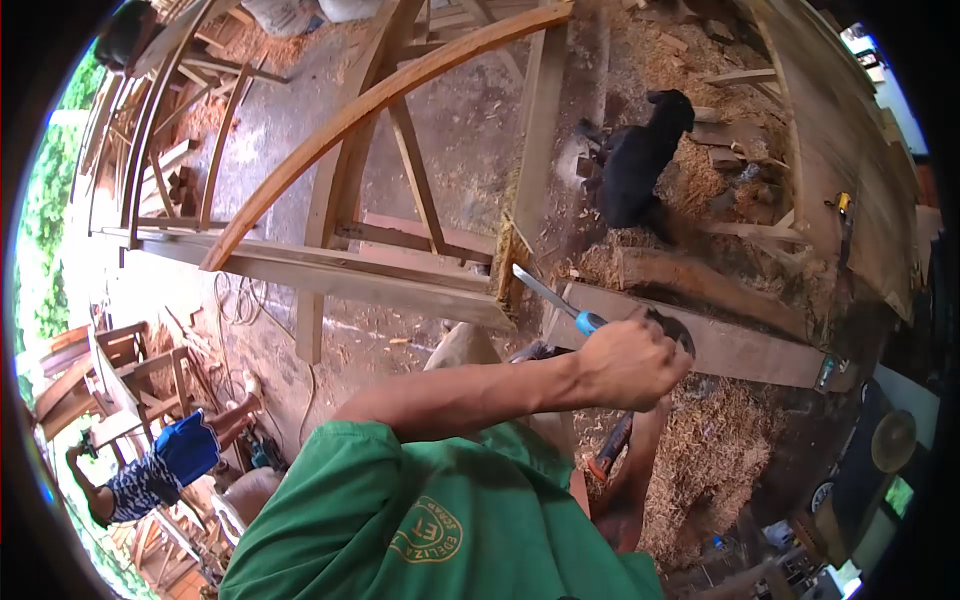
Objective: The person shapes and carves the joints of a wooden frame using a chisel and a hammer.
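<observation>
The chisel (590, 322) slants across in front of the worker's green shirt (330, 500), its blade directed at the corner of the wooden frame (400, 288), though contact is unclear. The left hand (635, 362) has its fingers wrapped around the handle, probably to keep that angle steady. Beneath it crosses the right forearm (648, 450); its fingers are hidden, so I can't tell their state. An orange-ended tool handle (610, 448) shows alongside. Beyond are a curved beam (375, 100) and a black dog (640, 165).
</observation>
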`<action>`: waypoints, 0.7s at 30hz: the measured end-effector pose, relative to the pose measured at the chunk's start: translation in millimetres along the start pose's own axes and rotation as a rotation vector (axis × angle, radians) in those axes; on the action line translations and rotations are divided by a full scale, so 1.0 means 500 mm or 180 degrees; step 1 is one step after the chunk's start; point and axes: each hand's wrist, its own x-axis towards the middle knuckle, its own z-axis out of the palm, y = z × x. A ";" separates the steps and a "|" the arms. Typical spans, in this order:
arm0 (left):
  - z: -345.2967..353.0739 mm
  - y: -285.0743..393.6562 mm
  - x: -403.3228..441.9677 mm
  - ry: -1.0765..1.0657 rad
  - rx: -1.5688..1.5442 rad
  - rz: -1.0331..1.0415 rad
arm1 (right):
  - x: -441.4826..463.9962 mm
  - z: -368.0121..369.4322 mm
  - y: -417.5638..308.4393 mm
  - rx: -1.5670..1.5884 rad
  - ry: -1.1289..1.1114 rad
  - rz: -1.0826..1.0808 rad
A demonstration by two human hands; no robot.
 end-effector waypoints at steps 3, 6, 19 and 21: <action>-0.016 -0.009 0.009 -0.0085 -0.0108 0.0172 | 0.022 0.006 -0.004 0.0013 0.0158 -0.0028; -0.028 -0.016 0.034 -0.0663 -0.0420 -0.0100 | 0.016 0.006 0.007 0.0078 0.0332 -0.0080; -0.011 -0.083 -0.006 0.0318 -0.0018 -0.0207 | -0.081 0.085 -0.120 0.0810 0.0227 -0.1096; -0.023 -0.074 0.005 0.0361 0.0035 -0.0218 | -0.078 0.081 -0.105 0.0598 0.0210 -0.1130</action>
